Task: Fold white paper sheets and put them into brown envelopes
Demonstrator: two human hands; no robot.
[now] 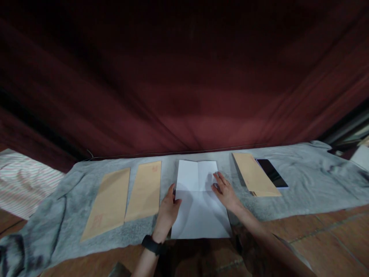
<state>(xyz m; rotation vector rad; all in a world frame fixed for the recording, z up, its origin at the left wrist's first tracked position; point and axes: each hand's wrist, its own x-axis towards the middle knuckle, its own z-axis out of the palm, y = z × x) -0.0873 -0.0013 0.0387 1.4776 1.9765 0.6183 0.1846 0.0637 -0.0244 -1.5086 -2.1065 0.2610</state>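
Note:
A white sheet of paper (201, 215) lies unfolded in front of me, with a lengthwise crease in its upper half and another across its middle. My left hand (167, 211), a black band on its wrist, is at the sheet's left edge. Its thumb reaches over the paper and the curled fingers sit along the edge, partly hidden. On the opposite side, my right hand (226, 193) rests at the right edge with fingers apart, fingertips over the paper near the crosswise crease. Shadows of both hands fall on the sheet.
Two brown envelopes (111, 202) (145, 188) lie left of the sheet. To the right, another brown envelope (255, 175) sits beside a dark-screened phone (272, 173). Everything lies on a grey cloth (311, 184). A dark red curtain (184, 96) hangs behind; tiled floor (331, 234) shows in front.

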